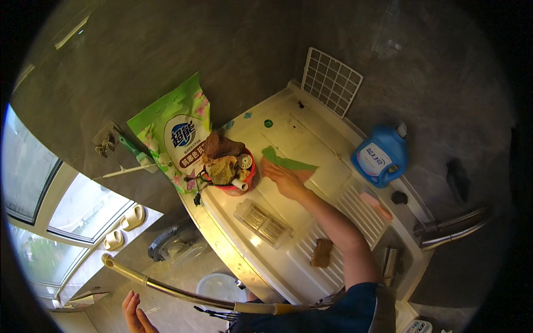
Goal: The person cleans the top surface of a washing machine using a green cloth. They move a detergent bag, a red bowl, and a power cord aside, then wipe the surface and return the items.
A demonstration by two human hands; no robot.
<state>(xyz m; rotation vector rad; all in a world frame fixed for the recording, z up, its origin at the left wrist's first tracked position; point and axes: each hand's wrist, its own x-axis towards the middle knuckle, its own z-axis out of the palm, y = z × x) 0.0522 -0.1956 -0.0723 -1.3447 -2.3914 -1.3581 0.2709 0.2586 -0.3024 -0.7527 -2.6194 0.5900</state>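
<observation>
My right hand (283,179) lies with its palm on a cloth, green and orange-pink (306,168), spread on the pale washboard-sink counter (333,154). Left of that hand stands a red basket (235,191) heaped with rocks (222,170), a white pipe piece and a black cord. My left hand (136,314) is raised at the lower left edge, off the counter, fingers apart and holding nothing visible. Between the basket and the ribbed washboard lies a clear plastic case (263,224). A brown block (322,252) rests on the ribs.
A green detergent bag (175,133) leans at the back left. A blue detergent bottle (381,154), a white wire grid (332,81) and a faucet (452,229) line the right side. A metal rail (179,291) crosses the lower left, above a white bucket (220,287).
</observation>
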